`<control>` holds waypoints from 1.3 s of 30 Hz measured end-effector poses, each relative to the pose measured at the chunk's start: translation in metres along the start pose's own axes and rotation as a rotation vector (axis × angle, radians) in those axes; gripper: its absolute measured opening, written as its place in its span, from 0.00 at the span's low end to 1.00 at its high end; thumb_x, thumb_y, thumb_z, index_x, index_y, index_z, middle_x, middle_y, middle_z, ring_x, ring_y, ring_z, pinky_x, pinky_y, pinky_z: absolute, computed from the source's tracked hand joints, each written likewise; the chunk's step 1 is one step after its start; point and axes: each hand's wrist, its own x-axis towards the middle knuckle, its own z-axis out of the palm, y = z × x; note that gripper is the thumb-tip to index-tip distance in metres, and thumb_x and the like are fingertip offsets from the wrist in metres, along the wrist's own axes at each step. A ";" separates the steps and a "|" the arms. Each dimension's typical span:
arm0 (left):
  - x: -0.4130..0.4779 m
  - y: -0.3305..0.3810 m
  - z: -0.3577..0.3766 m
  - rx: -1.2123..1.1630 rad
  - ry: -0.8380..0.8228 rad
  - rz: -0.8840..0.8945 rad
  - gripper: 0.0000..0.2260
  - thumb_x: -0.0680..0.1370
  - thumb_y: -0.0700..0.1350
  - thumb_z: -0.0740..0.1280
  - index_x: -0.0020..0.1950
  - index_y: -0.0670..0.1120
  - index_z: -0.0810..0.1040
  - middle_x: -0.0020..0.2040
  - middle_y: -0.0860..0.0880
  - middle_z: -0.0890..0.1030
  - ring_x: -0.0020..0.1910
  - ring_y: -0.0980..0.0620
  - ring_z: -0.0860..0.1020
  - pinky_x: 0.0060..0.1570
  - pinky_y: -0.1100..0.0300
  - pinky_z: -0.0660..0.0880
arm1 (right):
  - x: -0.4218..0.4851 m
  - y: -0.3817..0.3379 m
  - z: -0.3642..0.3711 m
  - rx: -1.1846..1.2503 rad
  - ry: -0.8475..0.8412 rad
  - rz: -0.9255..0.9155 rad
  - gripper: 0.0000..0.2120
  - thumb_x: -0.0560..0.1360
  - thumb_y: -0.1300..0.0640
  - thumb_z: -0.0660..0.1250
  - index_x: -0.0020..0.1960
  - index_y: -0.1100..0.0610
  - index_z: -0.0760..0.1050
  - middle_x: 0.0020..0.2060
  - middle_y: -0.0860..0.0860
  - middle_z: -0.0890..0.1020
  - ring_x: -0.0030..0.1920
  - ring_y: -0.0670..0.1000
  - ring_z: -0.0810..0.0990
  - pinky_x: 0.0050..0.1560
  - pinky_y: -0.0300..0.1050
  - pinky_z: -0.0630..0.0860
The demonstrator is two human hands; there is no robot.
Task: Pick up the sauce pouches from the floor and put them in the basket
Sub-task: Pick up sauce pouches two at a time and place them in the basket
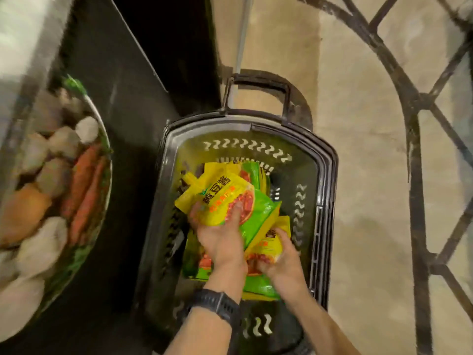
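Both hands already inside the basket [325, 190] — left hand [220, 239] and right hand [280, 262] each gripping sauce pouches [230, 201], straight above the pile.

Beige floor [363, 175], matte, scuffed, fills 12 to 5 o'clock. Darker tan strip [279, 47] of floor at 12. Thin grey pole [242, 34] runs down from the top edge at 12. Black panel [122, 73], glossy with faint marks, slants from 11 down to 8 o'clock. Printed picture of vegetables [51, 188], carrots and pale round pieces, curved edge, at 9 o'clock, blurred. Black metal frame [414, 149] with curved and crossed bars at 1 to 4 o'clock. Warm dim indoor light, soft shadows.
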 end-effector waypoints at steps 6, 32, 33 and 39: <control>0.069 -0.074 0.061 -0.006 0.096 -0.014 0.29 0.72 0.33 0.75 0.69 0.42 0.68 0.68 0.41 0.72 0.62 0.45 0.75 0.64 0.51 0.73 | 0.057 0.047 0.009 -0.082 -0.047 0.093 0.45 0.54 0.61 0.81 0.67 0.39 0.71 0.59 0.39 0.81 0.62 0.44 0.79 0.66 0.54 0.75; 0.154 -0.080 0.041 1.403 -0.694 1.235 0.32 0.80 0.67 0.51 0.82 0.57 0.50 0.80 0.39 0.56 0.79 0.39 0.54 0.73 0.35 0.57 | 0.075 0.087 0.043 -1.247 -0.011 -0.245 0.30 0.81 0.40 0.39 0.81 0.48 0.44 0.80 0.56 0.43 0.80 0.58 0.41 0.76 0.65 0.51; 0.152 -0.095 0.050 1.468 -0.756 1.301 0.35 0.79 0.70 0.48 0.82 0.57 0.46 0.82 0.39 0.48 0.81 0.39 0.47 0.74 0.32 0.51 | 0.074 0.089 0.043 -1.253 -0.001 -0.259 0.31 0.81 0.40 0.40 0.81 0.48 0.45 0.80 0.57 0.43 0.80 0.58 0.41 0.76 0.66 0.51; 0.168 -0.118 0.076 1.535 -0.648 1.331 0.37 0.76 0.74 0.42 0.81 0.59 0.40 0.81 0.39 0.40 0.80 0.39 0.41 0.73 0.29 0.46 | 0.041 0.112 0.050 -1.232 -0.022 -0.261 0.36 0.76 0.40 0.54 0.81 0.52 0.53 0.80 0.60 0.54 0.79 0.63 0.54 0.71 0.67 0.56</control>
